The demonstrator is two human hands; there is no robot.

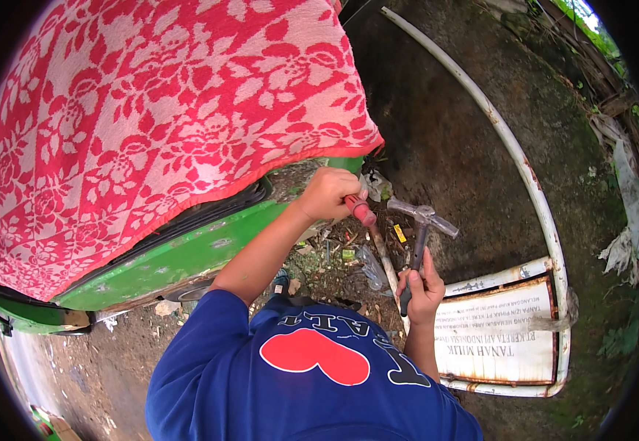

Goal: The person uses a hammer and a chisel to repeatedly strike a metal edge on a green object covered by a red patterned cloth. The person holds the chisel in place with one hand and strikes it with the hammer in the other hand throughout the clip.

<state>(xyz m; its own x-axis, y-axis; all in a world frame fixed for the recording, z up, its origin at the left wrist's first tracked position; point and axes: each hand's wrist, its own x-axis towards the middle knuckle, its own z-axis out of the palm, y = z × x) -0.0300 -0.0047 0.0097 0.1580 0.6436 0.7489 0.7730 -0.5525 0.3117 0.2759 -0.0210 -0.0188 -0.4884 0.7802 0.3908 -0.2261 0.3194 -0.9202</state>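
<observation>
My left hand (332, 193) is closed around a red-handled tool, which looks like a screwdriver (361, 212). Its handle end sticks out to the right, and its shaft is hidden behind my fingers. This hand is by the corner of a green vehicle body (180, 246) with scuffed, chipped paint. In my right hand (425, 288) is a hammer (421, 237), gripped by its dark handle with the metal head up. The hammer head is just right of the red handle's end, with a small gap between them.
A red and pink floral towel (187, 103) covers the vehicle's top. At right, a rusty white pipe frame (531, 176) holds a white sign board (496, 334). Litter and a clear plastic scrap (371, 268) lie on the dirt. Torn white sheeting (628, 198) hangs at far right.
</observation>
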